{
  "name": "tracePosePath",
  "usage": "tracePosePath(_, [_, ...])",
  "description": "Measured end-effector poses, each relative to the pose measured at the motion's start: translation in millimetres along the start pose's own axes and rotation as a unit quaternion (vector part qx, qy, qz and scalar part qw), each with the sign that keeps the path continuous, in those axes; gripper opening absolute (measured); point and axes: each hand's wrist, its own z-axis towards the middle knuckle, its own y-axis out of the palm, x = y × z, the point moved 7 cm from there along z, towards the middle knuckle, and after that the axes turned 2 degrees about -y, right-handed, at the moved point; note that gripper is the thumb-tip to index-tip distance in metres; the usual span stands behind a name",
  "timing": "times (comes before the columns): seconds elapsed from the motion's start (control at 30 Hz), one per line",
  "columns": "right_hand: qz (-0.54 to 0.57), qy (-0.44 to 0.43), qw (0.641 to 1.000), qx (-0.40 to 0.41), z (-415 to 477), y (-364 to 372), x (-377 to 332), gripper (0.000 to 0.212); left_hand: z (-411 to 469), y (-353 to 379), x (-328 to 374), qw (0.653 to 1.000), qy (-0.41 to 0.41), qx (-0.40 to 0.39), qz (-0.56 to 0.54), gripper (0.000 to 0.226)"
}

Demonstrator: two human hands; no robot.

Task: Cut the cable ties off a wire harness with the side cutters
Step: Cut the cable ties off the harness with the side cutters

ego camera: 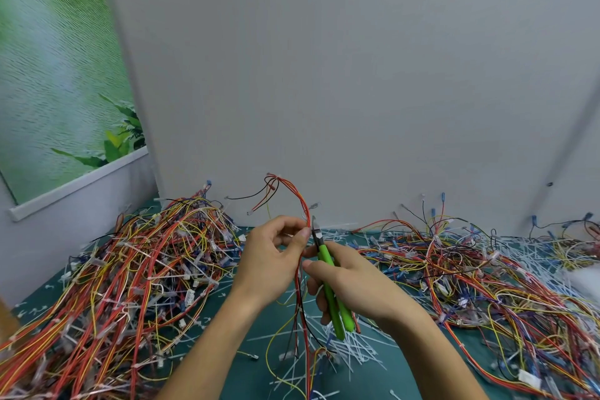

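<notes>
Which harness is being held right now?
The harness pinched in the left hand, its red wires arching up beside the cutters; the left pile and right pile lie on the table.

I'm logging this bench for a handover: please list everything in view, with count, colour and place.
held wire harness of thin insulated wires: one, red, yellow and black, upright at centre
steel side cutters with green grip: one, green and dark, tips beside the held harness
left heap of tangled wire harnesses: one, mostly red and yellow, table left
right heap of tangled wire harnesses: one, red, yellow, blue, table right
cut plastic cable ties: many, white, scattered on the table
table top: one, dark green, underneath
plain wall: one, grey, behind
leaf-print poster: one, green, upper left
left hand: one, pinching the held harness
right hand: one, gripping the cutters
</notes>
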Motion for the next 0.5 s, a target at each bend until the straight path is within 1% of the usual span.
tracePosePath(0.23, [-0.021, -0.008, 1.000, 0.011, 3.0, -1.0, 3.1, 0.014, 0.3, -0.1, -2.7, 1.000, -0.003, 0.006, -0.003, 0.010])
tracePosePath(0.43, [0.005, -0.002, 1.000, 0.007, 0.8, -1.2, 1.4, 0.014, 0.0, -0.8, 0.4, 1.000, 0.006, 0.002, 0.003, 0.011])
tracePosePath(0.5, [0.004, 0.000, 1.000, -0.001, 0.2, -1.0, -0.3, 0.019, -0.7, 0.1, 1.2, 1.000, 0.006, -0.001, 0.003, 0.012])
